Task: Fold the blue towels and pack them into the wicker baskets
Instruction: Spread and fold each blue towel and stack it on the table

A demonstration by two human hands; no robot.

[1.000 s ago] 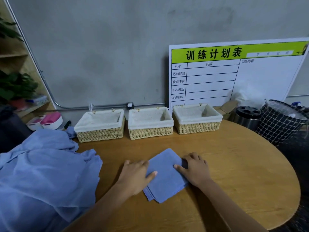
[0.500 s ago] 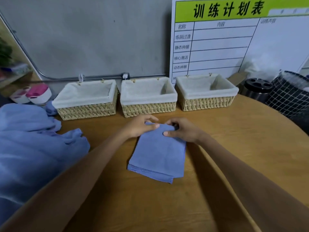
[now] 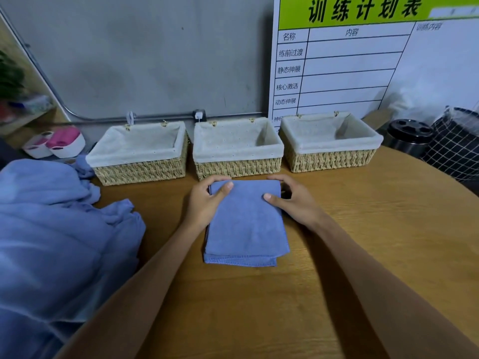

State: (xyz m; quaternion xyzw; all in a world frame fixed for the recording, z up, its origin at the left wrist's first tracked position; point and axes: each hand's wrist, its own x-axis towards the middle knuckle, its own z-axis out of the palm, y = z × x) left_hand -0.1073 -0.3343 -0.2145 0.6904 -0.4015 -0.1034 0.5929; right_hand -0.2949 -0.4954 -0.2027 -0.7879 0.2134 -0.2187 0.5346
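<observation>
towel point(image 3: 246, 224), folded into a thick blue rectangle, lies on the wooden table point(image 3: 375, 229) just near of the middle basket point(image 3: 237, 149), squarer to the table edge than half a second ago, when it sat skewed with its near corner swung right. i see my left hand point(image 3: 204, 200) gripping the far left corner, thumb on top and fingers curled over the far edge; my right hand point(image 3: 293, 200) grips the far right corner the same way. both hands have shifted outward to the corners; a moment back they met near the middle of the far edge. left basket point(image 3: 140, 154) and right basket point(image 3: 329, 143) flank the middle one along the wall, all three showing only their cloth liners. heap of unfolded blue towels point(image 3: 51, 242) covers the left side of the table, unchanged. whiteboard chart point(image 3: 363, 60) leans behind the right basket.
</observation>
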